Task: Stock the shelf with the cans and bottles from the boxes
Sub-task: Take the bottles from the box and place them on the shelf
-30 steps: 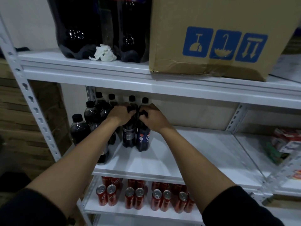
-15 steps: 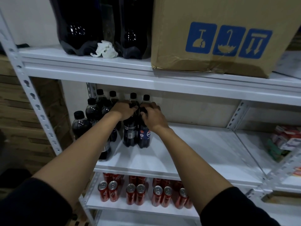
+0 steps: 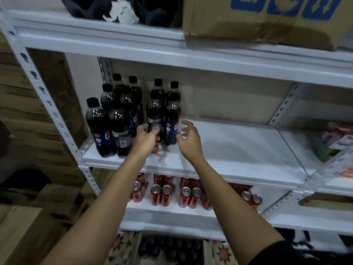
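A white metal rack [image 3: 57, 115] stands against a pale wall, with brown boards to its left. On the middle shelf [image 3: 238, 150] a cluster of dark cola bottles [image 3: 114, 111] with black caps stands upright at the left end, packed close together. Just to their right stand two more bottles side by side, a left bottle [image 3: 155, 109] and a right bottle [image 3: 172, 111], with two further caps showing behind them.

The left hand [image 3: 146, 139] reaches in at the lower part of the left bottle, fingers curled round its label area, though motion blur makes the grip hard to read. The right hand [image 3: 188, 138] sits just beside the lower part of the right bottle with its fingers spread and relaxed; whether the fingertips touch the bottle cannot be told. Both forearms are bare, and a dark sleeve [image 3: 298, 253] shows at the lower right.

On the shelf below, red cans [image 3: 161, 195] stand in pairs along the front edge. The top shelf holds a worn cardboard box [image 3: 257, 22] with blue symbols, the bases of large dark bottles [image 3: 156, 12], and a crumpled white scrap [image 3: 122, 11] between them. At the far right, small packets [image 3: 338, 136] lie on the neighbouring shelf. More dark bottles [image 3: 168, 249] show in a box at floor level.
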